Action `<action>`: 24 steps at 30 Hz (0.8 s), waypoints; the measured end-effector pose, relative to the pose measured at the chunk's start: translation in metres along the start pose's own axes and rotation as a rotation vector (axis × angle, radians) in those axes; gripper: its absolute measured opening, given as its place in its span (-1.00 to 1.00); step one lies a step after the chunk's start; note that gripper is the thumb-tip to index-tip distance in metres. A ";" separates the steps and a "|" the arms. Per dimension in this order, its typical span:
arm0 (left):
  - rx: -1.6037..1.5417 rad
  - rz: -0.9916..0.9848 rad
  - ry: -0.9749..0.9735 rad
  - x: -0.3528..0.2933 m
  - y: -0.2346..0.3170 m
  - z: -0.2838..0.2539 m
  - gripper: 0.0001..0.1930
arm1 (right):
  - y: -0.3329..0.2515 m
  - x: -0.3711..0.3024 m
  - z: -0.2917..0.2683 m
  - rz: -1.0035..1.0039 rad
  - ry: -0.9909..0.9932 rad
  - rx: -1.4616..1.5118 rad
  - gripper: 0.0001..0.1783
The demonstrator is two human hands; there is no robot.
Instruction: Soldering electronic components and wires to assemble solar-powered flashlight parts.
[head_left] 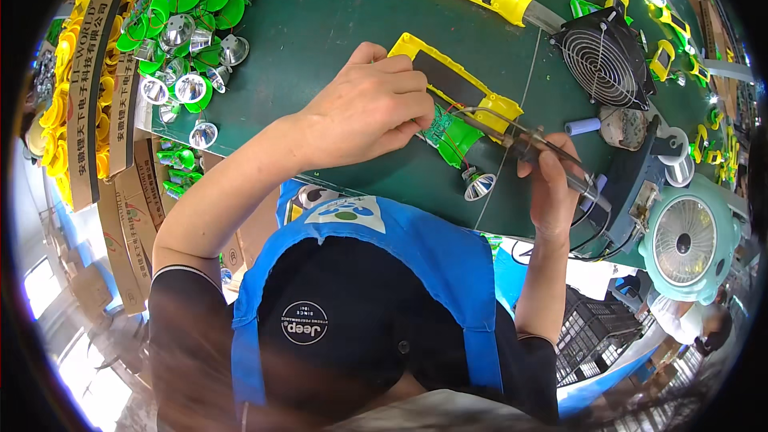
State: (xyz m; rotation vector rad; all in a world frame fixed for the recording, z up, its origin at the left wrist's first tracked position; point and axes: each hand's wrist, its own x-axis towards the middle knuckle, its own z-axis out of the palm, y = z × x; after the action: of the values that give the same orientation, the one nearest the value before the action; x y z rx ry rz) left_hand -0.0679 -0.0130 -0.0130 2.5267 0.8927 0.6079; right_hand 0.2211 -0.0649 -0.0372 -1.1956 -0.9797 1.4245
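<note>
Comprising a dark green worktable [320,24] and its fittings, as seen from the head camera.

Item: green printed circuit board [442,126], lying at table centre between the two hands, just beside a long yellow plastic housing with a dark inset panel [502,106]. Thin red wires tie it to a silver, cup-shaped reflector [480,186], which probably explains the close grouping.

Item: left hand [364,112], fingers curled narrow at the board's left edge, apparently to steady it; whether they pinch board or wire cannot be told.

Item: right hand [554,188], closed round a slim, metal-shafted soldering iron [524,148], held pen-fashion, likely for fine control, its shaft slanting across the housing's near end toward the board.

Item: second yellow plastic housing [512,4], farther back, out of the hands' way.

Item: square black fan with wire grille [604,60], facing the work, perhaps to shift fumes.

Item: heap of green lamp shells with silver reflectors [192,0], at left, seemingly kept within reach.
</note>
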 end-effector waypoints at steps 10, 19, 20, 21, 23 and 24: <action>0.003 -0.077 0.003 0.005 0.002 0.005 -0.83 | -0.011 0.013 0.005 0.105 -0.146 -0.035 -0.81; -0.010 -0.069 -0.015 0.006 0.001 0.003 -0.83 | -0.016 0.013 0.007 0.150 -0.172 -0.096 -0.83; 0.005 -0.062 -0.019 0.006 0.001 0.003 -0.84 | -0.016 0.013 0.007 0.155 -0.175 -0.094 -0.83; -0.011 -0.054 0.000 0.007 0.001 0.004 -0.84 | -0.016 0.013 0.007 0.156 -0.175 -0.094 -0.83; 0.013 -0.067 -0.031 0.007 0.000 0.004 -0.84 | -0.016 0.013 0.006 0.142 -0.180 -0.082 -0.81; 0.011 -0.062 -0.017 0.007 0.000 0.004 -0.84 | -0.015 0.012 0.006 0.141 -0.191 -0.066 -0.81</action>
State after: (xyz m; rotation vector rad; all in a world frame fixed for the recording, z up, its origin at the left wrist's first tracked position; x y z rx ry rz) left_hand -0.0608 -0.0098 -0.0145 2.4995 0.9671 0.5624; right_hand 0.2178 -0.0501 -0.0242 -1.2127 -1.0986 1.6527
